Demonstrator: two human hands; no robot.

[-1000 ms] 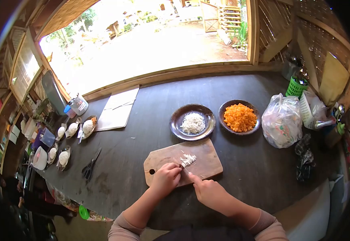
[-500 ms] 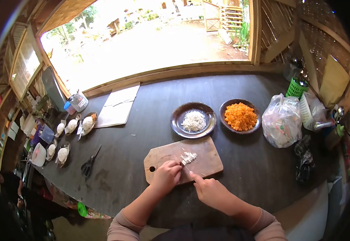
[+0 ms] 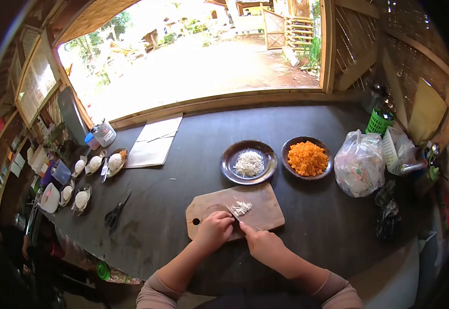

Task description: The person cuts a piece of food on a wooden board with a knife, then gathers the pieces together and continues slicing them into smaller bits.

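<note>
My right hand [image 3: 265, 246] is closed around a knife [image 3: 234, 212], its handle mostly hidden and its thin blade lying beside the fingers of my left hand [image 3: 214, 230]. Those left fingers are curled and pressed down on the wooden cutting board [image 3: 263, 198]; what they pinch is hidden under them. Just past the blade lies a small heap of white cut strips [image 3: 242, 208]. Beyond the board stands a dark plate [image 3: 225, 169] with a mound of fine white shreds [image 3: 249, 163]. To its right, a dark bowl [image 3: 329, 170] holds orange chopped pieces [image 3: 308, 158].
Black scissors [image 3: 115, 212] lie left of the board. Farther left are several small dishes with white mounds [image 3: 81, 200]. Paper sheets [image 3: 155, 141] lie near the window ledge. On the right stand a filled plastic bag [image 3: 359, 164], a green basket [image 3: 379, 121] and a black plastic bundle [image 3: 388, 208].
The view has tilted slightly up, so everything sits lower in it. My right hand has moved a little closer to the left, and the knife blade shows more clearly beside the left fingertips.
</note>
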